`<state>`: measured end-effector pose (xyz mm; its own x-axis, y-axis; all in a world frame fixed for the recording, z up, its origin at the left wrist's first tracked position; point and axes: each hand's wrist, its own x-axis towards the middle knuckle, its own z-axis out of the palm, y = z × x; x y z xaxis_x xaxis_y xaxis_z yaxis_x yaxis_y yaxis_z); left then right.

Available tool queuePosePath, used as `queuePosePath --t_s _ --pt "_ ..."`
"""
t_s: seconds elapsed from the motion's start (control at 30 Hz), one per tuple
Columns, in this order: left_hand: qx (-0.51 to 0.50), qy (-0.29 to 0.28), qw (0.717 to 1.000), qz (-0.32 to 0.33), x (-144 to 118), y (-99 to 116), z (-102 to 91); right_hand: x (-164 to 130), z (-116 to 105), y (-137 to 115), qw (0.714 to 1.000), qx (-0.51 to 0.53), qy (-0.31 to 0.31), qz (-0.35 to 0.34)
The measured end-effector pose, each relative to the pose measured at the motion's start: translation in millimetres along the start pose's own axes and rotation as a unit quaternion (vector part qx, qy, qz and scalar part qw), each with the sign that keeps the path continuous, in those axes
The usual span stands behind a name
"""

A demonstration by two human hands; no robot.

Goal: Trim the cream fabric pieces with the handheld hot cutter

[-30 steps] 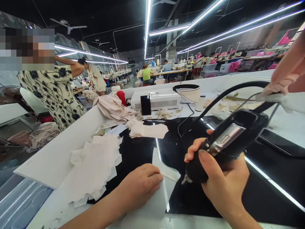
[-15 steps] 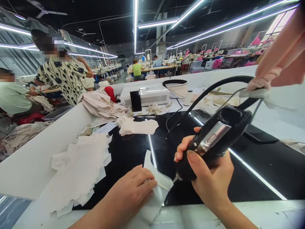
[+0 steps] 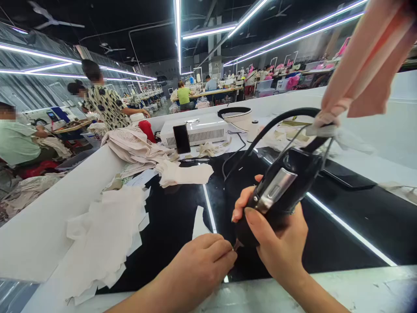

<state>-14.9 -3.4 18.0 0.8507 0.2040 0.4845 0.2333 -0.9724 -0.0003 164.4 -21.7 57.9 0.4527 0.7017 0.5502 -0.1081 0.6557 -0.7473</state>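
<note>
Item: black handheld cutting tool (image 3: pixel 280 193), corded, with a metal plate on its upper face. It is clamped in the right hand (image 3: pixel 276 243), fingers wrapped round the body and the thumb laid along the near side. The long axis runs on a slant, from the cord end high at the right down to the small tip low at the left, close above the black desk (image 3: pixel 342 243). The tip points straight at the left hand (image 3: pixel 202 265) and lies just beside its fingertips; whether it touches them cannot be told. The left hand lies knuckles up with fingers drawn together, pressing down on a white fabric piece (image 3: pixel 199 224), most of which it hides, so the fabric lies directly under the left hand and left of the tool tip. The left hand is the nearer one to the fabric. The cord (image 3: pixel 276 124) arcs up and away to the right, under a hanging pink cloth (image 3: pixel 365 74). Also present: a stack of cut white pieces (image 3: pixel 107 234) well to the left, a white machine box (image 3: pixel 198 130) at the far edge of the desk, and other people at work benches beyond. Against the frame half a second earlier, the left hand has closed in on the tool tip, covering much more of the fabric, and the tool sits lower and further left.
</note>
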Motion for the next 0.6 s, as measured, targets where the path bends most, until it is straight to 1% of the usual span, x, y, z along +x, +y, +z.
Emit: queuePosePath --t_s 0.1,0.27,0.47,0.6 --pt "0.012 0.003 1.0 0.001 -3.9 -1.3 3.9 -0.2 1.4 -1.2 1.0 0.004 -0.011 0.0" --pt "0.024 -0.007 1.0 -0.016 -13.7 -2.0 3.6 -0.1 7.1 -5.3 1.0 0.017 0.009 -0.005" --pt "0.084 0.028 0.996 -0.019 -17.9 0.8 -2.6 -1.5 6.1 -5.3 1.0 0.016 0.005 0.0" --pt "0.09 0.005 0.996 -0.025 -20.6 3.1 -1.8 -3.6 4.8 -3.9 1.0 0.014 0.008 0.008"
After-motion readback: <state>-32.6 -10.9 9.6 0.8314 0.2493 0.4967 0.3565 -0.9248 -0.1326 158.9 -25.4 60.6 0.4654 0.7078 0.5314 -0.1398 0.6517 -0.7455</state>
